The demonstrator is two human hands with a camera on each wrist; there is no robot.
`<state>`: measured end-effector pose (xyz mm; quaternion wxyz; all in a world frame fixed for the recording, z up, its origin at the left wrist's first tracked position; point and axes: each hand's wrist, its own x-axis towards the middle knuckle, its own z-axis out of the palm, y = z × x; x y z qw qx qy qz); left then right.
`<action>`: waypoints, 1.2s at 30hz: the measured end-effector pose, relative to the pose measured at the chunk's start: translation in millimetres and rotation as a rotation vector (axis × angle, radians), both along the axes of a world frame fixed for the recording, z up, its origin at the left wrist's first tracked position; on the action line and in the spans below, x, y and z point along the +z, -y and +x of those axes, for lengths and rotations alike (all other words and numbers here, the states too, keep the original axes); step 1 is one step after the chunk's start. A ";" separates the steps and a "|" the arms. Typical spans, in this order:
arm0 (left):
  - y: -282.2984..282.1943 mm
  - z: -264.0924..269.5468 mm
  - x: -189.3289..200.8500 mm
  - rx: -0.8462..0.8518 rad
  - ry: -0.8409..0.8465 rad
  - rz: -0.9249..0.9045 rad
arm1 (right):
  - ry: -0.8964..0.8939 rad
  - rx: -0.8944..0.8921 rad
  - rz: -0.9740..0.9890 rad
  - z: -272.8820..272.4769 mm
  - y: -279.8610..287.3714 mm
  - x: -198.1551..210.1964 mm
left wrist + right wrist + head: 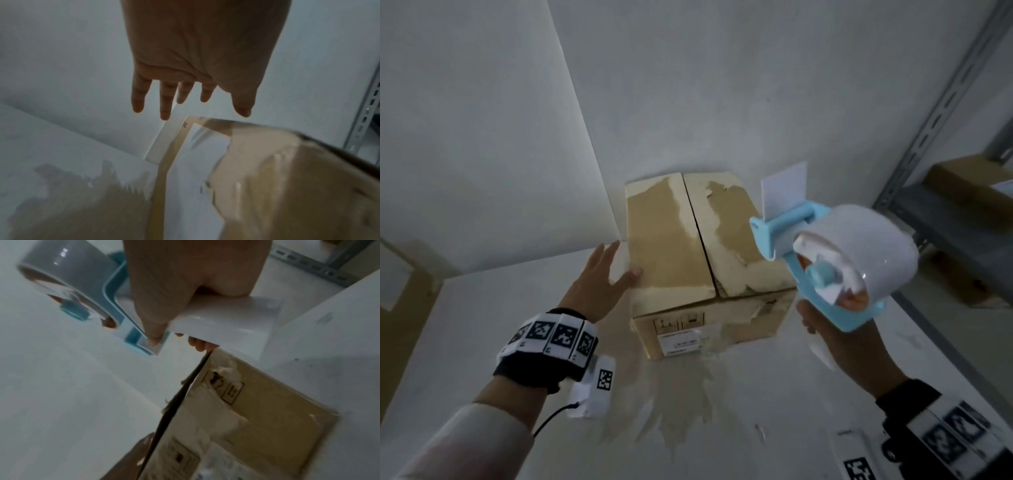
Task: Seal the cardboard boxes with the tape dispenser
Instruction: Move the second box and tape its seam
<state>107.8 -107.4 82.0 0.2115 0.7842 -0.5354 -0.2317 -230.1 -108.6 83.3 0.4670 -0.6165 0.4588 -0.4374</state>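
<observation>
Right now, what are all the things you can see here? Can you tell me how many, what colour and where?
cardboard box: one, brown, on the white table against the wall, flaps closed, seam untaped.
tape dispenser: one, light blue with a whitish tape roll, held above the box's right side.
metal shelf: one, grey, far right.
second box: one, brown, on that shelf.
left hand: open, thumb touching the box's left flap.
right hand: grips the dispenser handle.
</observation>
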 end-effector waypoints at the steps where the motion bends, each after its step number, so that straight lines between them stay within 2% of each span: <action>1: 7.0 1.3 1.0 -0.008 0.002 -0.005 | 0.036 -0.001 -0.037 3.7 7.9 5.1; 6: 53.4 6.3 9.0 -0.005 -0.032 -0.045 | 0.092 -0.079 -0.059 24.5 33.0 -3.6; 12: 107.4 31.2 8.6 -0.001 -0.027 -0.025 | 0.063 -0.104 -0.045 31.0 48.8 -12.3; 14: 115.1 32.8 0.3 -0.022 -0.093 -0.009 | 0.036 -0.108 -0.038 29.3 52.7 -16.9; 16: 115.4 26.8 -7.6 -0.034 -0.230 -0.005 | -0.018 -0.093 -0.027 26.1 55.0 -21.2; 19: 106.2 20.4 -14.5 -0.015 -0.389 -0.024 | -0.038 -0.063 0.010 22.5 59.3 -21.7; 21: 97.4 19.0 -15.7 -0.025 -0.435 -0.036 | -0.053 -0.023 0.020 21.1 60.4 -18.6; 30: 15.3 -13.0 -16.3 -0.125 -0.349 0.019 | 0.007 0.044 0.137 9.6 53.3 -5.7; 36: -38.1 -30.0 -7.3 -0.096 -0.327 0.055 | -0.120 0.112 0.123 11.4 62.3 -2.2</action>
